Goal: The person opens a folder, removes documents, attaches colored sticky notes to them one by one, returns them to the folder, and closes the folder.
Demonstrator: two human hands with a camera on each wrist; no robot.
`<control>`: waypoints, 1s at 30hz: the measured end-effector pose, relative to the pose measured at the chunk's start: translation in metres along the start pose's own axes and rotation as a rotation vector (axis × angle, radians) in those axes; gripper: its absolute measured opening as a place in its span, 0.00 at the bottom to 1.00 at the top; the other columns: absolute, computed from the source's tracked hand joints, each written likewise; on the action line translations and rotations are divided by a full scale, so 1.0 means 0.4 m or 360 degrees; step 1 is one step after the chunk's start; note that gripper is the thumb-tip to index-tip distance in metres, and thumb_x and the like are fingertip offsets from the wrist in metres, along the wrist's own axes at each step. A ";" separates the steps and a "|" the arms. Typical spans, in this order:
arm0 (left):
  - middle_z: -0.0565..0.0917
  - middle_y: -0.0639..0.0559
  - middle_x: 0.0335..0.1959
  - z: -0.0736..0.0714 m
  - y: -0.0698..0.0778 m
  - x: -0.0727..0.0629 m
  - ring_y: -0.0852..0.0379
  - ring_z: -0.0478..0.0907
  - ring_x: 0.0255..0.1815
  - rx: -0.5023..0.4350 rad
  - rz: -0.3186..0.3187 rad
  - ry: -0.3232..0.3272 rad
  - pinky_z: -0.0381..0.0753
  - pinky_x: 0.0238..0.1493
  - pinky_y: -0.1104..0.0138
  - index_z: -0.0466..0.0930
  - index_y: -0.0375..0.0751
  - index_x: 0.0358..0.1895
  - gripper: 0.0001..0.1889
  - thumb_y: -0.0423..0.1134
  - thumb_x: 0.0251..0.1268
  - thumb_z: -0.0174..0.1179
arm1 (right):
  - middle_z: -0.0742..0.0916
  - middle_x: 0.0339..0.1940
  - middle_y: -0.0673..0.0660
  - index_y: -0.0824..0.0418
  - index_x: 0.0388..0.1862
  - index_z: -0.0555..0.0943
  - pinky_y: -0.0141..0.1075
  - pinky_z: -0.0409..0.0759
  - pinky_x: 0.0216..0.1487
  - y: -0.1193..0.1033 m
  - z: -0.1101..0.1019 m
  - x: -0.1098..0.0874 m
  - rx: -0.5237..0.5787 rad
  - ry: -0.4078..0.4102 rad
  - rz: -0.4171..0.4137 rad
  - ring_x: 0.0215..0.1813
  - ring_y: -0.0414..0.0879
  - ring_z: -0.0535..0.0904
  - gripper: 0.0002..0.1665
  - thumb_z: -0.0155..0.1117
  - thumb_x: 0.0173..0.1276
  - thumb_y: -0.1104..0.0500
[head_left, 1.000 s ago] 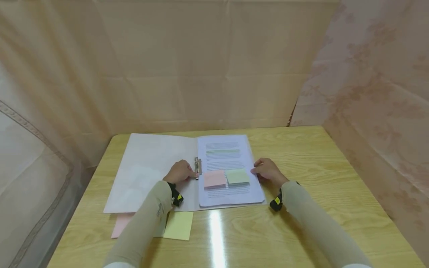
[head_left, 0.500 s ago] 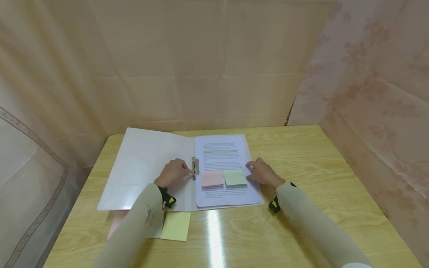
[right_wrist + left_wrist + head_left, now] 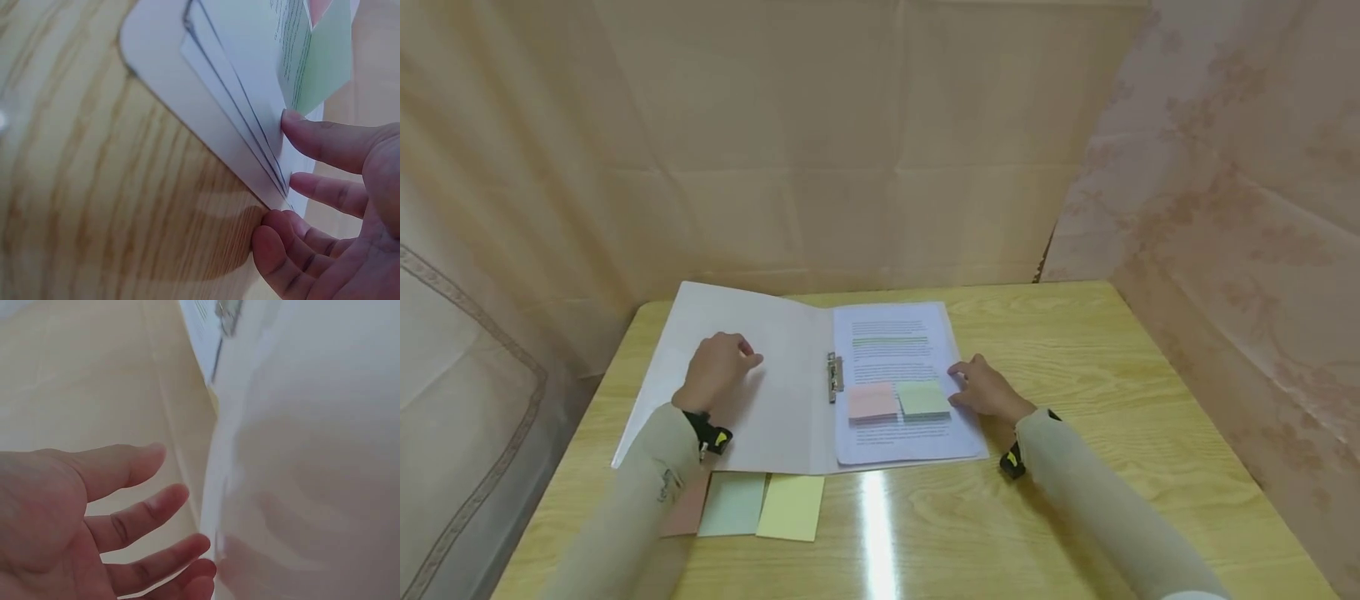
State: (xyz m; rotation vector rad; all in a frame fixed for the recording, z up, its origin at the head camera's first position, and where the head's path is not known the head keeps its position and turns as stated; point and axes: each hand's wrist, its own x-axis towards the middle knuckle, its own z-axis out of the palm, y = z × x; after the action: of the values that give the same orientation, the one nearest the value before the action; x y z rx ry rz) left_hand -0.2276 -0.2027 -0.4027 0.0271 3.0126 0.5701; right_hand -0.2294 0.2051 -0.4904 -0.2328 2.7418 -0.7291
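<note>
A white folder (image 3: 786, 417) lies spread on the table, with a metal lever clip (image 3: 835, 379) near its fold. On its right side rests a stack of printed sheets (image 3: 891, 450), bearing a pink sticky note pad (image 3: 872, 403) and a green sticky note pad (image 3: 923, 399). My left hand (image 3: 718, 367) hovers over the bare left cover, fingers loosely bent and holding nothing. The left wrist view shows its fingers (image 3: 134, 519) spread apart. At the right edge of the sheets, my right hand (image 3: 988, 392) touches the stack with thumb and index finger, its other fingers against the folder's edge.
Pink (image 3: 687, 510), green (image 3: 732, 505) and yellow sticky note pads (image 3: 792, 508) stick out from under the folder's front edge. The wooden table (image 3: 1037, 333) ends at a beige curtain (image 3: 850, 208) behind. Patterned cloth (image 3: 1247, 208) hangs on the right.
My left hand has left the clip and moved left over the cover, uncovering the green pad in front. The right fingers have spread slightly at the sheets' edge.
</note>
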 end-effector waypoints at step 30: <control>0.65 0.17 0.62 -0.183 -0.246 -0.106 0.25 0.69 0.58 -0.0143 -0.0187 -0.0411 0.73 0.52 0.40 0.57 0.15 0.66 0.41 0.57 0.75 0.44 | 0.72 0.43 0.60 0.62 0.65 0.75 0.37 0.68 0.38 0.001 0.004 0.001 0.0079 -0.0017 0.0059 0.41 0.50 0.70 0.33 0.71 0.61 0.57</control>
State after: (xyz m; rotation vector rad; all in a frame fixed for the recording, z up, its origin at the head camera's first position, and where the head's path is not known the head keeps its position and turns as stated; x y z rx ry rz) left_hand -0.1913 -0.3224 -0.3677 -0.0748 2.7155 0.6358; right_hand -0.2294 0.2044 -0.4921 -0.1744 2.7064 -0.7826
